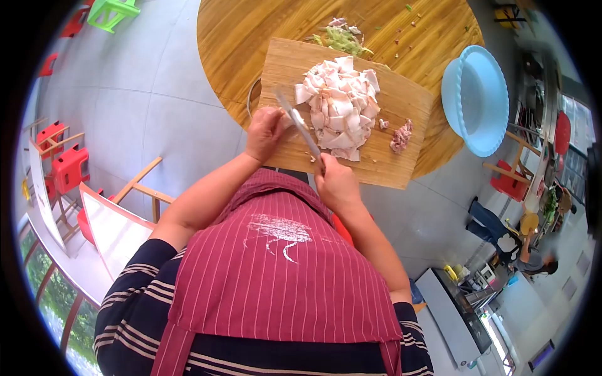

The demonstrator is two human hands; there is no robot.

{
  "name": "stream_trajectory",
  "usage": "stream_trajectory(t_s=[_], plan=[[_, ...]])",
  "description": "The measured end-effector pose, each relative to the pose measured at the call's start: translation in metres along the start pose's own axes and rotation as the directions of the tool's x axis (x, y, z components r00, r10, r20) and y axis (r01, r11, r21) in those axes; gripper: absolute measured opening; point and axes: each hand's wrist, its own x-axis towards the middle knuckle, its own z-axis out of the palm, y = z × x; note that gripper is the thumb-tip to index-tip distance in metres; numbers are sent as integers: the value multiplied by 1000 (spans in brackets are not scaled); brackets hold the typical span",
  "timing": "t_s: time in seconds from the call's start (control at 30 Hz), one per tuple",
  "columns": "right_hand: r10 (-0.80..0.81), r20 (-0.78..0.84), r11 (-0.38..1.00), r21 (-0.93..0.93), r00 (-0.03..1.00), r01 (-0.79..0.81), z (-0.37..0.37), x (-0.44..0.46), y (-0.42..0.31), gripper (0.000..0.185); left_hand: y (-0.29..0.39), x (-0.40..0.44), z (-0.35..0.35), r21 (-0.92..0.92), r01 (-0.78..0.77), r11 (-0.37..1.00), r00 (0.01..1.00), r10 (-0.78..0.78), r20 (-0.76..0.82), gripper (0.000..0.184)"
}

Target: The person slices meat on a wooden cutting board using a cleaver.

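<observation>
My right hand (337,182) is closed round the handle of a knife (305,133), whose blade slants up and left across the cutting board's near side. My left hand (266,133) is closed beside the blade, pinching a small pale piece of meat, mostly hidden by fingers and blade. A heap of pale, pinkish-white meat slices (342,106) lies just beyond the knife on the wooden cutting board (401,94). To its right sits a small pile of darker pink meat scraps (401,136).
The board rests on a round wooden table (238,37). Greenish peelings (342,41) lie past the board, with small scraps scattered nearby. A light-blue basin (475,100) stands at the table's right edge. Red stools (69,168) are at left; another person (501,238) stands at far right.
</observation>
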Motion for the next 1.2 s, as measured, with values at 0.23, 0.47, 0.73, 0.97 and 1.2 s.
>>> stream_trajectory(t_s=[0.23, 0.47, 0.73, 0.97, 1.2], plan=[[131, 211, 986, -125, 969, -106, -2, -8, -9, 22, 6, 3, 2, -39, -2, 999, 1000, 1, -18, 24], [32, 195, 997, -71, 980, -19, 21, 45, -22, 22, 0, -2, 5, 75, 14, 997, 999, -12, -32, 24], [101, 257, 993, -79, 961, -83, 4, 1, 9, 21, -5, -1, 6, 79, -7, 997, 1000, 7, -5, 24], [45, 245, 997, -70, 969, -28, 23, 59, -19, 21, -1, 3, 5, 42, 49, 998, 999, -49, 5, 25], [129, 276, 991, -58, 952, -118, 17, 6, 24, 21, -1, 0, 3, 43, 32, 999, 999, -31, -15, 26]])
